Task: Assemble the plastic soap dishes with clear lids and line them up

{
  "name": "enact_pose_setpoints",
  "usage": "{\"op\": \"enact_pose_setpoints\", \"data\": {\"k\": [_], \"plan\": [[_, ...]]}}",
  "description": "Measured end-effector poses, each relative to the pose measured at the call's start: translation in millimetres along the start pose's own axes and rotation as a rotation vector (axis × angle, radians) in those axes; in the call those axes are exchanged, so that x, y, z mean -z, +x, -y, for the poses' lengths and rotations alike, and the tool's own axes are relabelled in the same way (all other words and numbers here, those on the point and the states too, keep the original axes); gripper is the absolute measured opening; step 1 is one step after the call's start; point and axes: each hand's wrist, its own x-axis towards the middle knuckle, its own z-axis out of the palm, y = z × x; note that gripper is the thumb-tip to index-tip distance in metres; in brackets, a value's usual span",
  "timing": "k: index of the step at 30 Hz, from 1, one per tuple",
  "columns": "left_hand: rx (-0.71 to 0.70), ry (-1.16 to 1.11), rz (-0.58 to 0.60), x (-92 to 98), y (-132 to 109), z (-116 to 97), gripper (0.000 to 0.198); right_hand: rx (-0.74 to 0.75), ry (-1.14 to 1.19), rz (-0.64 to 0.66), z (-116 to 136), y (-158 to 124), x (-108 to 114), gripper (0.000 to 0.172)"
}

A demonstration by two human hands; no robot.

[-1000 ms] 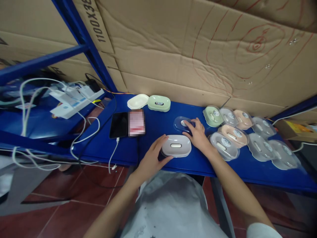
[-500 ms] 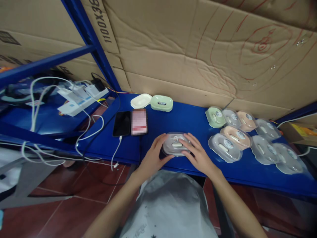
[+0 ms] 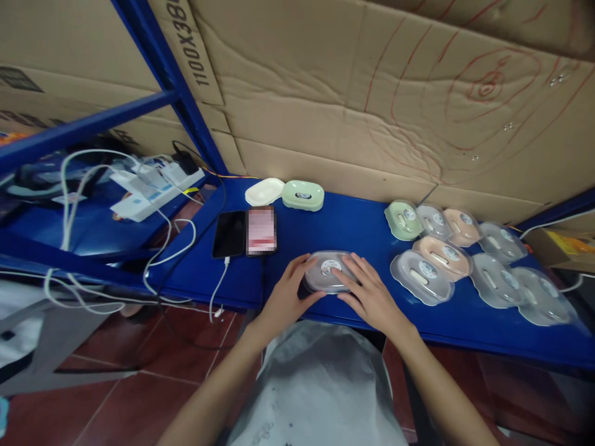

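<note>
A grey soap dish with a clear plastic lid [image 3: 326, 271] lies on the blue shelf [image 3: 353, 232] right in front of me. My left hand [image 3: 288, 292] cups its left end, fingers curled around the side. My right hand [image 3: 369, 294] lies over its right half, fingers pressed flat on the clear lid. Both hands touch the same dish.
To the right sits a cluster of several lidded soap dishes [image 3: 446, 257] in grey, peach and green. A white lid [image 3: 264, 191] and a green dish [image 3: 302, 194] stand at the back. Two phones [image 3: 245, 233] lie left, one on a cable. A power strip [image 3: 153, 186] sits far left. Cardboard backs the shelf.
One second ago the clear lid lay behind the open grey dish under my right hand. It now sits on the dish, with my right hand pressing down on top.
</note>
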Motion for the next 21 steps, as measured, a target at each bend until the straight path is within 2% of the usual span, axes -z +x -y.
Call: {"op": "enact_pose_setpoints", "data": {"k": [2,4,7,10,14,16,19,21], "plan": [[-0.008,0.066,0.001,0.5,3,-2,0.069,-0.058,-0.109,-0.046,-7,-8,11,0.063],[-0.015,0.169,0.029,2.2,13,-8,0.071,-0.190,-0.248,-0.139,-18,-22,24,0.062],[-0.021,0.354,0.115,4.2,42,-25,0.067,-0.340,-0.399,-0.215,-30,-55,41,0.057],[0.009,0.523,0.228,-1.7,86,-42,0.055,-0.306,-0.415,-0.204,-32,-90,48,0.048],[-0.011,0.548,0.244,-24.1,152,-52,0.057,-0.274,-0.413,-0.218,-30,-130,53,0.031],[-0.029,0.550,0.249,-36.9,180,-50,0.060,-0.302,-0.432,-0.246,-34,-147,58,0.029],[-0.058,0.566,0.239,-49.3,208,-45,0.063,-0.362,-0.479,-0.273,-45,-166,66,0.036],[-0.063,0.593,0.199,-49.3,217,-40,0.065,-0.400,-0.521,-0.296,-50,-172,69,0.038]]}}
